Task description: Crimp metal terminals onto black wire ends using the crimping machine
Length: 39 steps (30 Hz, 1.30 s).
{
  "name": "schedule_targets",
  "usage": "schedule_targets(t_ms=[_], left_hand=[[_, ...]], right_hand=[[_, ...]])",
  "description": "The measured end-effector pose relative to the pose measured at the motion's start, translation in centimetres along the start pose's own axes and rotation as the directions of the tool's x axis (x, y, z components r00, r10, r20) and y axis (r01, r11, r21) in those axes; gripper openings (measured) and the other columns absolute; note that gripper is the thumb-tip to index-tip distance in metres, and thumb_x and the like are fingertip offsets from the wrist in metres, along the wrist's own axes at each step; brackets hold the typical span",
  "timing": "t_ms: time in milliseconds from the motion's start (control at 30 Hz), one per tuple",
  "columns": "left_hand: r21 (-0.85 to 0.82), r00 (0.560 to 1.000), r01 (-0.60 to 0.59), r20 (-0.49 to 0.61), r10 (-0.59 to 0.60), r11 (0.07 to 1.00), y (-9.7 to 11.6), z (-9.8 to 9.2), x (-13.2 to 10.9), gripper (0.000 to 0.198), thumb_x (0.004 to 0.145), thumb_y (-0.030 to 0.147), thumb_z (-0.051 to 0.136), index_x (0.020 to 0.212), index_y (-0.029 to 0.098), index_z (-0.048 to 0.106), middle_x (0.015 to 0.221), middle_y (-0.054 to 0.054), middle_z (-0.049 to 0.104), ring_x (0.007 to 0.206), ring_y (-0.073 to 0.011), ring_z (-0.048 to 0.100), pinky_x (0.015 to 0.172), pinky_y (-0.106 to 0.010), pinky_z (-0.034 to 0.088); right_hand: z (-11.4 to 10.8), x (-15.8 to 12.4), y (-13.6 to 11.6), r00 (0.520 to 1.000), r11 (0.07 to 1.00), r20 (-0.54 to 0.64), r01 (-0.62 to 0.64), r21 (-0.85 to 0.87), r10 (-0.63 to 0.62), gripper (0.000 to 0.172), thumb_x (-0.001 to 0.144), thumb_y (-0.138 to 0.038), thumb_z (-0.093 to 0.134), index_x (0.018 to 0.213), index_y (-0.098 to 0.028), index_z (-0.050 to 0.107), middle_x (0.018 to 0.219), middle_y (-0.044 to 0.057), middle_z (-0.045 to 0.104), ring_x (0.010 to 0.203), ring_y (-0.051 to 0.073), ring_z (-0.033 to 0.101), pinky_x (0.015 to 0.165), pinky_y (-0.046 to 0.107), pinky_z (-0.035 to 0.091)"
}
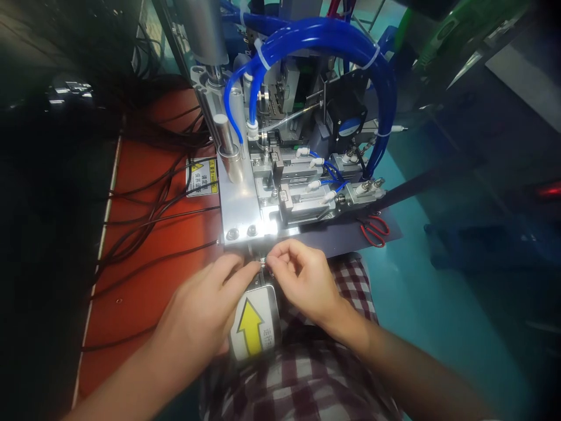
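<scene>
Both my hands meet at the front edge of a metal machine. My left hand pinches its fingertips toward a tiny shiny part. From the right, my right hand has thumb and forefinger closed on the same small part. The part is too small to name. Just below the hands lies a white plate with a yellow arrow.
Blue air hoses arch over the machine. Black cables run across the orange table top at the left. Red-handled scissors lie on a dark mat at the right. A yellow warning label sits beside the machine. Teal floor lies to the right.
</scene>
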<state>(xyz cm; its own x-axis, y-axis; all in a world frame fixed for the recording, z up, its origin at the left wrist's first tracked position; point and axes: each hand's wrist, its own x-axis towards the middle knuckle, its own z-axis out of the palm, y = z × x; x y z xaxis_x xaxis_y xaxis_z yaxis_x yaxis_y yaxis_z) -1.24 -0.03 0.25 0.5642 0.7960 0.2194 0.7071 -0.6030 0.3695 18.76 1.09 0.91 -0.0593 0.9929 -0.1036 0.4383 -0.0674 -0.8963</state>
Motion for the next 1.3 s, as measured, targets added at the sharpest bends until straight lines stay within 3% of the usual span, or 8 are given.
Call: schedule_targets(t_ms=[233,600,800,933,1033,1300], left_hand=[[0.016,1.000,-0.017,-0.015,0.017,1.000,0.0,0.1,-0.1,0.048,0.082,0.011,0.041,0.128,0.019,0.052,0.107,-0.009,0.057,0.084,-0.0223,0.061,0.061,-0.030,0.047],[0.018,0.998,-0.054,0.010,0.054,0.998,-0.1,-0.2,0.1,0.043,0.086,0.012,0.041,0.128,0.016,0.052,0.107,-0.010,0.057,0.082,-0.0213,0.061,0.060,-0.030,0.047],[0.008,0.999,-0.034,-0.026,0.034,0.999,-0.1,0.2,-0.1,0.045,0.086,0.011,0.040,0.129,0.018,0.051,0.106,-0.009,0.057,0.085,-0.0215,0.061,0.062,-0.029,0.047],[0.009,0.999,-0.036,-0.025,0.037,0.999,-0.2,0.4,-0.2,0.046,0.085,0.011,0.040,0.129,0.018,0.052,0.106,-0.009,0.057,0.085,-0.0216,0.060,0.063,-0.030,0.048],[-0.003,0.999,-0.026,-0.031,0.026,1.000,-0.2,0.4,-0.2,0.046,0.085,0.011,0.040,0.129,0.018,0.052,0.106,-0.008,0.057,0.085,-0.0217,0.061,0.064,-0.030,0.048],[-0.016,0.999,-0.020,-0.031,0.019,1.000,-0.3,0.4,-0.2,0.044,0.087,0.012,0.038,0.128,0.018,0.054,0.107,-0.010,0.057,0.089,-0.0230,0.061,0.064,-0.030,0.049]], right_hand=[[0.3,0.0,0.0,0.997,0.996,0.008,0.079,-0.051,-0.079,0.012,0.090,-0.025,0.054,0.079,-0.021,0.058,0.064,-0.003,0.056,0.056,0.012,0.050,0.057,0.026,0.040],[0.3,0.0,0.3,0.999,1.000,0.029,-0.022,0.022,0.022,0.012,0.088,-0.023,0.054,0.076,-0.021,0.054,0.061,-0.005,0.051,0.052,0.011,0.047,0.055,0.025,0.038],[0.0,0.3,0.1,0.985,0.989,0.079,-0.150,-0.013,0.150,0.013,0.089,-0.023,0.053,0.077,-0.020,0.058,0.061,-0.004,0.055,0.053,0.012,0.051,0.054,0.024,0.039],[-0.7,0.0,-0.9,0.999,0.963,-0.004,0.044,-0.266,-0.047,0.013,0.090,-0.021,0.054,0.084,-0.018,0.065,0.064,-0.002,0.062,0.058,0.013,0.055,0.058,0.026,0.038],[-0.5,-0.2,-1.4,0.980,0.940,-0.021,0.182,-0.289,-0.197,0.015,0.091,-0.022,0.055,0.095,-0.017,0.069,0.069,0.000,0.067,0.059,0.014,0.058,0.061,0.026,0.040],[0.0,0.6,-1.0,0.962,0.919,-0.015,0.256,-0.299,-0.272,0.012,0.088,-0.019,0.057,0.079,-0.018,0.064,0.059,-0.004,0.058,0.050,0.011,0.050,0.055,0.024,0.035]])
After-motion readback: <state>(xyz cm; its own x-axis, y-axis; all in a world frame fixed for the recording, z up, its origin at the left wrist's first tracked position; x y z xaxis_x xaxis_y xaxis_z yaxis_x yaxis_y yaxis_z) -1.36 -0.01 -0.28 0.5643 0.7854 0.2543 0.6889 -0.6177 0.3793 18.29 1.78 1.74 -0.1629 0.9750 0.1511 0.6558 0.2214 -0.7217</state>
